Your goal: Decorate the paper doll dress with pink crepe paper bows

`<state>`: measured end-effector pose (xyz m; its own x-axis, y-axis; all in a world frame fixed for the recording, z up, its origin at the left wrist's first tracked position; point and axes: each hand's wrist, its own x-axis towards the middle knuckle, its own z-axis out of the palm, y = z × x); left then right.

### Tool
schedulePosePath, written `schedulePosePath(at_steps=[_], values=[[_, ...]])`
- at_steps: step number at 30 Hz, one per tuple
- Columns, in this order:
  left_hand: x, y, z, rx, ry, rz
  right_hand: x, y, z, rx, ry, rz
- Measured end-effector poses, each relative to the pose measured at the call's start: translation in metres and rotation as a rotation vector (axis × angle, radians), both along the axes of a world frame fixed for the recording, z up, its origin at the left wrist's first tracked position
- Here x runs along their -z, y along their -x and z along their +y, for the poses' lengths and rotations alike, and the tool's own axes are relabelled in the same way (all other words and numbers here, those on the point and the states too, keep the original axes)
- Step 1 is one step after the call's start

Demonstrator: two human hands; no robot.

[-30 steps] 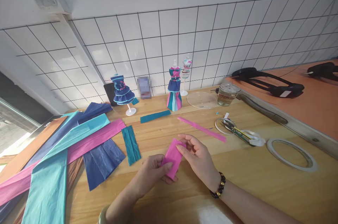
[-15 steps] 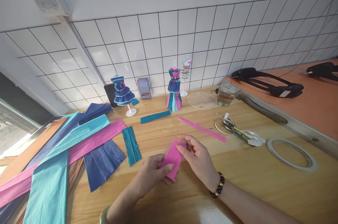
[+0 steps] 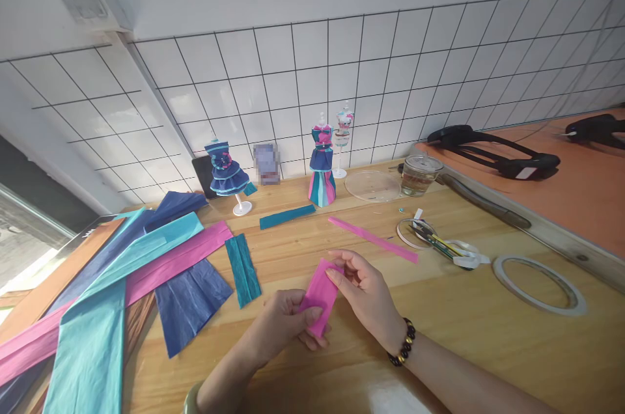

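Between my two hands is a folded rectangle of pink crepe paper (image 3: 322, 290), held tilted above the wooden table. My left hand (image 3: 290, 319) grips its lower left part, thumb on top and fingers underneath. At the upper right corner my right hand (image 3: 359, 284) pinches the paper between thumb and fingers. A thin pink strip (image 3: 374, 239) lies beyond my right hand. To the left of my hands rest a teal paper piece (image 3: 243, 271) and a pleated navy paper piece (image 3: 193, 303). Farther back is a narrow teal strip (image 3: 288, 217).
Long crepe paper sheets (image 3: 92, 336) overlap on the left. Small dress forms in paper dresses, one navy (image 3: 227, 170) and one multicoloured (image 3: 322, 160), stand near the wall. A lidded glass jar (image 3: 420, 176), a tape roll (image 3: 540, 285) and a cutter (image 3: 446, 248) lie right.
The pink paper has shifted very slightly in my fingers, and its surface looks a little more creased. Both hands stay in nearly the same place.
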<state>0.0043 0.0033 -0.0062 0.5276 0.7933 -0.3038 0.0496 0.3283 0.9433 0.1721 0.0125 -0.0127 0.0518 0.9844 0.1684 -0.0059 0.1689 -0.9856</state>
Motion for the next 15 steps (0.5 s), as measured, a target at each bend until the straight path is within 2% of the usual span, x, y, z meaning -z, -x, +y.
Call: schedulePosePath(at_steps=[5, 15], values=[[0.0027, 0.0006, 0.0004, 0.013, 0.035, 0.0, -0.0006, -0.0016, 0.0018, -0.002, 0.016, 0.0], [-0.0046, 0.0009, -0.0016, 0.057, 0.061, 0.071, -0.0025, -0.0024, 0.0032, 0.001, 0.045, 0.019]])
